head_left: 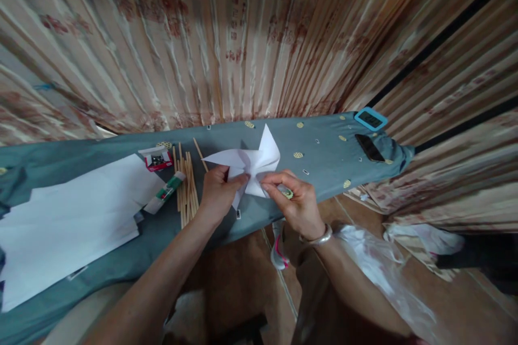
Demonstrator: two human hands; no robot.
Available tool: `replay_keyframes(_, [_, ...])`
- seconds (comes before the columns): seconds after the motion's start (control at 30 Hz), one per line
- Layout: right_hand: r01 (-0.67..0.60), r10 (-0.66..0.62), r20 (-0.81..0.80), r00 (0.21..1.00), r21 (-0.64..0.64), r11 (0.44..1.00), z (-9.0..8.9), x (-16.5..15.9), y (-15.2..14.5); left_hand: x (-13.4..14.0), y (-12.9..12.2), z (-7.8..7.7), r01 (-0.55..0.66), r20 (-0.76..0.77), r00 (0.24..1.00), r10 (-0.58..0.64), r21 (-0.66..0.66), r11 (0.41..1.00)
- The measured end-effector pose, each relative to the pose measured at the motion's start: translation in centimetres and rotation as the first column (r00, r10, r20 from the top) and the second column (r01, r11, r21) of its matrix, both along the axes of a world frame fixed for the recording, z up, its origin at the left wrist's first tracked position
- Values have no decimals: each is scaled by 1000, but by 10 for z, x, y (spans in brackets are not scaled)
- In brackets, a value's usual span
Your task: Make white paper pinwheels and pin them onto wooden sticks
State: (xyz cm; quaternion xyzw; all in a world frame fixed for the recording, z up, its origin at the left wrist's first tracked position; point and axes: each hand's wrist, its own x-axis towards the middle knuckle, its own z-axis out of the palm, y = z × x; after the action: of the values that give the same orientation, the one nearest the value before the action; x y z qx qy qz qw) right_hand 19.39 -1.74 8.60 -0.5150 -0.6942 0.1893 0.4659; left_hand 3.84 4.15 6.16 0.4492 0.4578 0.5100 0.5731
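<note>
On the grey-green cloth [315, 145] covering the narrow table, seen from the head camera, we hold a folded white paper pinwheel [253, 164] just above the near edge, its points fanning left, up and right.

Step in hand, as we judge it: gathering the paper points at the centre. To do this well, we keep each folded tip overlapped at the middle, press lightly so the creases do not flatten, and keep the paper raised off the cloth so the blades stay free.

Grip. Our left hand [218, 191] is closed around the lower left part of the pinwheel, thumb on top and fingers curled beneath, pinching the paper near its centre. Our right hand [297, 199] pinches the lower right part between thumb and forefinger; the other fingers are curled in. A small round item shows at the right fingers, too small to identify. A bangle [318, 238] sits at the right wrist.

Left of the hands lie a bundle of wooden sticks [186, 188], a glue stick [165, 193], a small red-and-white box [156, 158] and large white paper sheets [76, 215]. Far right on the cloth sit a dark phone [369, 147] and a blue-framed timer [370, 118].
</note>
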Motion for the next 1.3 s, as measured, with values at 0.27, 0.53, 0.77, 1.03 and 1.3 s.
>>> replay_keyframes(0.27, [52,-90,229,969,167,985,-4,-13,3,-3,-4,1,-2,-162,987,18,96,995])
replay_keyframes(0.53, [56,-114,282,953,206,977,-6,-17,5,-7,-11,2,58,-227,974,-20,161,985])
replay_keyframes(0.77, [47,-85,253,964,153,987,-4,-16,5,-7,-11,1,41,-229,973,-3,161,986])
replay_keyframes(1.03, [42,-57,216,975,71,997,-7,-13,7,-6,-12,2,52,-280,960,-3,171,984])
replay_keyframes(1.3, [66,-72,217,973,34,997,-9,-13,8,-5,-12,0,59,-258,966,-17,155,986])
